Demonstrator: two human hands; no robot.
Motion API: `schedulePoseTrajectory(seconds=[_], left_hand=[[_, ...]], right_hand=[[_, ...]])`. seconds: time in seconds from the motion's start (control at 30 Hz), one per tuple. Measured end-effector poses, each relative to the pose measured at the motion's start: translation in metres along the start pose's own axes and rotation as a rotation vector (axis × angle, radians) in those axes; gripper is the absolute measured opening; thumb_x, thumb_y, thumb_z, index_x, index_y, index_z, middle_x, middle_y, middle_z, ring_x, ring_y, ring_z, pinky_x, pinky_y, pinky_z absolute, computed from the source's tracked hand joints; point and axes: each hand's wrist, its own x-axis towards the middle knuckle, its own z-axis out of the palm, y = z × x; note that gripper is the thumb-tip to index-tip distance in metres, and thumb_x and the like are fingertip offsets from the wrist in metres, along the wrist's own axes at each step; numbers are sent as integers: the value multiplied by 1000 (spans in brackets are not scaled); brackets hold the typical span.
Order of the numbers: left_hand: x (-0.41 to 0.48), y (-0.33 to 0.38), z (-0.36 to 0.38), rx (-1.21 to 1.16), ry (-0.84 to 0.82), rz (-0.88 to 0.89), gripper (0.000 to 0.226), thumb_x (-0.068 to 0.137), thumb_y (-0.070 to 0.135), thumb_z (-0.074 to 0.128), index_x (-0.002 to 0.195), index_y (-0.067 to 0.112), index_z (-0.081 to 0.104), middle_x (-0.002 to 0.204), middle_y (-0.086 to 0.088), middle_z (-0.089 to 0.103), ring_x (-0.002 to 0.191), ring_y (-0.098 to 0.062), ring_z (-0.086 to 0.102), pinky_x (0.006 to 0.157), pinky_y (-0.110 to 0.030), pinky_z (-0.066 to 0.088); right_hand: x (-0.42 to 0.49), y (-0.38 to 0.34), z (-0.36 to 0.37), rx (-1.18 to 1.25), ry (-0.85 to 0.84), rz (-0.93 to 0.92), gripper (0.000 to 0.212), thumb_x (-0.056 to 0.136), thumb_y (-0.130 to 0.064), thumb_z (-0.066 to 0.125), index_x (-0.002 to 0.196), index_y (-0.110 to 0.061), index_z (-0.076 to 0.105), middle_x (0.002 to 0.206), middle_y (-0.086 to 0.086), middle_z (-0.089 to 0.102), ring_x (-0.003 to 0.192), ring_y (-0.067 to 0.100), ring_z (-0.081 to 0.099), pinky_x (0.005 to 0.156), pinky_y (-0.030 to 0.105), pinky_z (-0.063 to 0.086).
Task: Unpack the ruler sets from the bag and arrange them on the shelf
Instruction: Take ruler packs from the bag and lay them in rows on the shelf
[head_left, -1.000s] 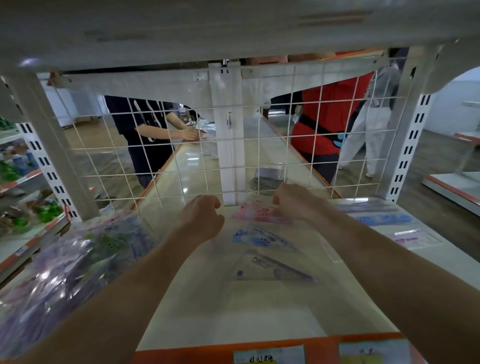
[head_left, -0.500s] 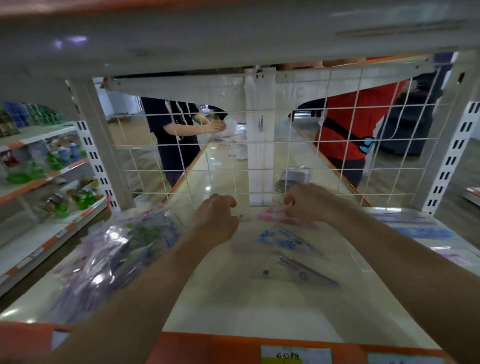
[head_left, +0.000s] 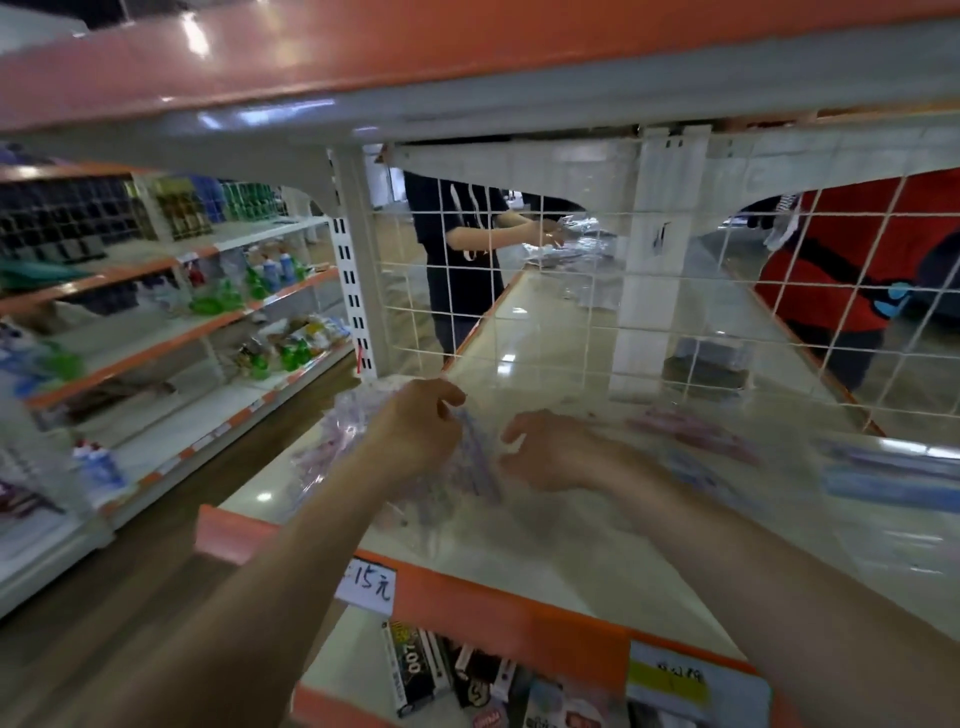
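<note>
Clear, crinkled plastic is what I see most of: the bag (head_left: 343, 447) sits at the left end of the shelf (head_left: 571, 566), blurred purple and pink print showing through its film. A ruler set (head_left: 480, 460) with a long purple strip juts from it toward the middle of the shelf.

My left hand (head_left: 415, 434) is on top of the bag, fingers curled and pinching the film at its mouth. My right hand (head_left: 553, 452) lies just beside the purple strip, fingers bent and parted. I cannot tell whether they grip the wrapper or only touch it.

To the right, a pink set (head_left: 696, 434) lies flat near the back, and blue sets (head_left: 893, 475) lie further right, well apart from both hands. The wire grid (head_left: 571, 291) closes the back of the shelf, an orange lip (head_left: 493, 616) with a price tag (head_left: 368, 584) edges the front, and the upper shelf (head_left: 467, 78) hangs low overhead. Bare shelf surface lies between my right forearm and the front lip.
</note>
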Motion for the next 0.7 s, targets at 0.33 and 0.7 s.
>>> schedulePoseTrajectory(seconds=[0.33, 0.7], left_hand=[[-27, -21, -13, -33, 63, -22, 31, 92, 14, 49, 117, 19, 65, 116, -4, 66, 98, -17, 61, 86, -30, 50], [-32, -19, -3, -226, -12, -78, 18, 91, 20, 55, 98, 11, 69, 90, -11, 67, 73, -16, 55, 68, -25, 43]], right_hand=[[4, -25, 23, -106, 48, 46, 53, 87, -43, 61, 123, -4, 57, 126, 15, 59, 115, 29, 57, 86, 29, 45], [-15, 8, 17, 372, 49, 63, 18, 89, -14, 58, 78, -3, 66, 72, 10, 65, 62, 18, 58, 54, 24, 45]])
